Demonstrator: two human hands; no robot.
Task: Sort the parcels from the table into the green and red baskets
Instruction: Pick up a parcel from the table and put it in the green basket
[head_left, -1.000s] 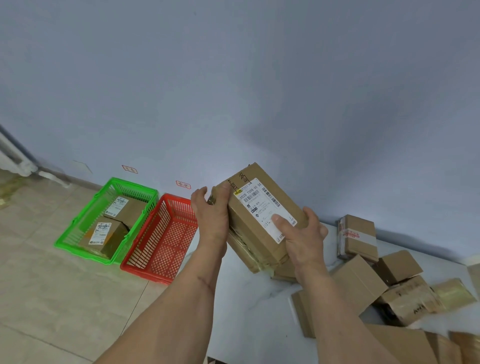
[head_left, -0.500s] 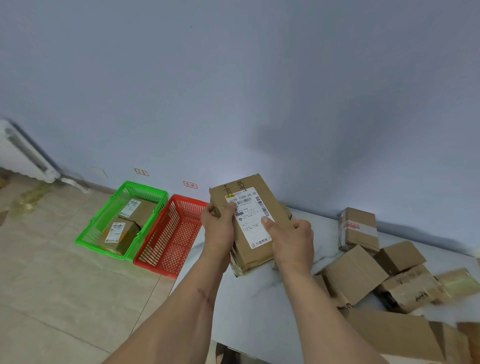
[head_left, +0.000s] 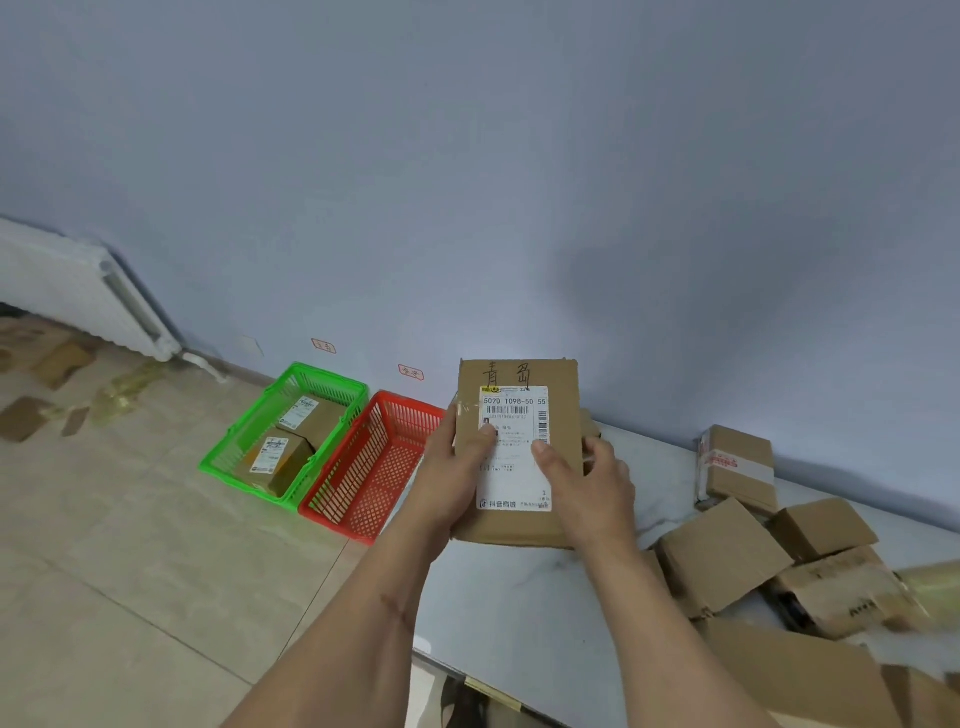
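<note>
I hold a brown cardboard parcel (head_left: 519, 374) with a white shipping label and handwriting on top, upright and facing me, above the table's left end. My left hand (head_left: 447, 478) grips its left edge with the thumb on the label. My right hand (head_left: 587, 483) grips its right side, thumb on the label too. On the floor to the left stand a green basket (head_left: 244, 441) holding two labelled parcels and a red basket (head_left: 374, 467) that looks empty.
A white table (head_left: 519, 613) carries several more cardboard parcels (head_left: 727, 551) heaped at the right. Small red tags (head_left: 410, 372) are stuck on the wall above the baskets. A white radiator (head_left: 78, 291) stands at the far left, with scraps of tape and cardboard on the tiled floor.
The parcel has turned from tilted to upright with its label facing me, and both thumbs now lie on the label. The view has shifted, bringing the baskets closer to centre.
</note>
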